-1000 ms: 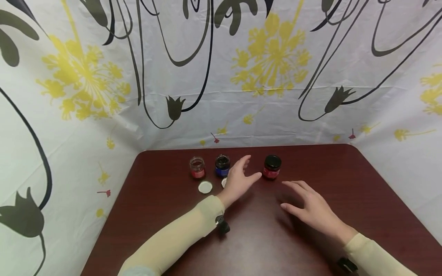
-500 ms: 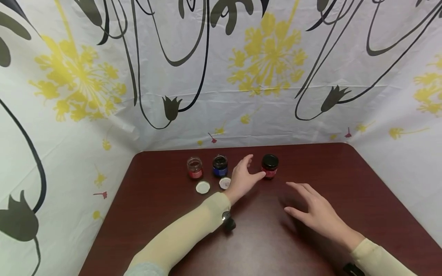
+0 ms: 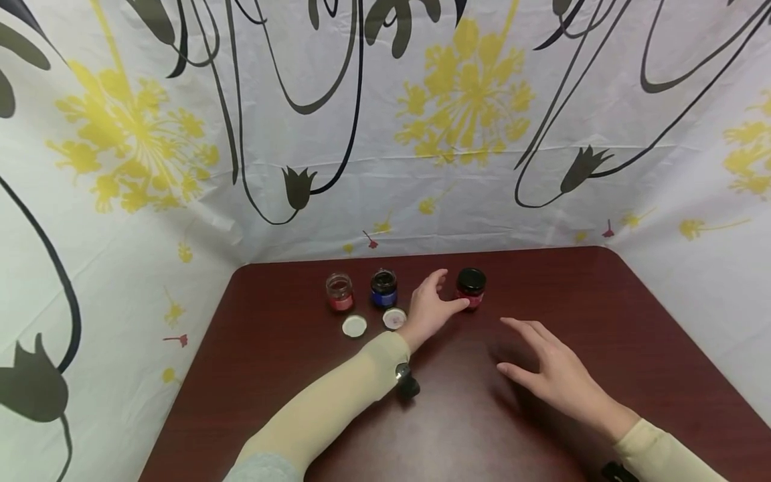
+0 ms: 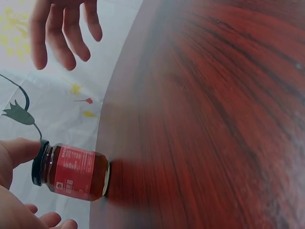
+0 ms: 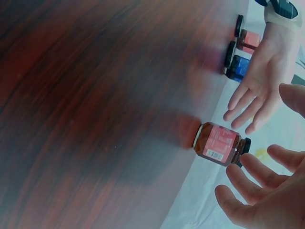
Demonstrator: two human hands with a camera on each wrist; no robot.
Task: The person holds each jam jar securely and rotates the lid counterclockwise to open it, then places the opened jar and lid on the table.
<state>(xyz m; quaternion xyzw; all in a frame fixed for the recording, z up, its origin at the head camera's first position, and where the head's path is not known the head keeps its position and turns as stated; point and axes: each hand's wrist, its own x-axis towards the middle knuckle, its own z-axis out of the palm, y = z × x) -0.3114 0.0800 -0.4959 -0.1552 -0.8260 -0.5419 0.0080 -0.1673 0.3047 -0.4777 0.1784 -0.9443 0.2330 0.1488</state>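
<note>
A glass jar [image 3: 471, 281] with a red label and a dark screw lid stands upright near the table's back edge. Just left of it is my left hand [image 3: 429, 312], fingers spread and thumb toward the jar. In the left wrist view that thumb overlaps the lid of the jar [image 4: 75, 172]; whether it touches, I cannot tell. My right hand [image 3: 557, 371] hovers to the jar's front right, fingers extended and holding nothing. Left of the left hand stand two lidless jars, a red-labelled jar [image 3: 340, 301] and a blue-labelled jar [image 3: 384, 296].
Two loose lids lie with pale undersides up in front of the lidless jars: a left lid [image 3: 354, 326] and a right lid [image 3: 393, 318], close to my left wrist. Patterned white cloth [image 3: 337, 241] hangs behind and beside the dark red table [image 3: 289, 375].
My left hand has moved right, toward the dark-lidded jar, uncovering the right lid. The right hand has shifted only slightly. The jars and lids stay in place on the table.
</note>
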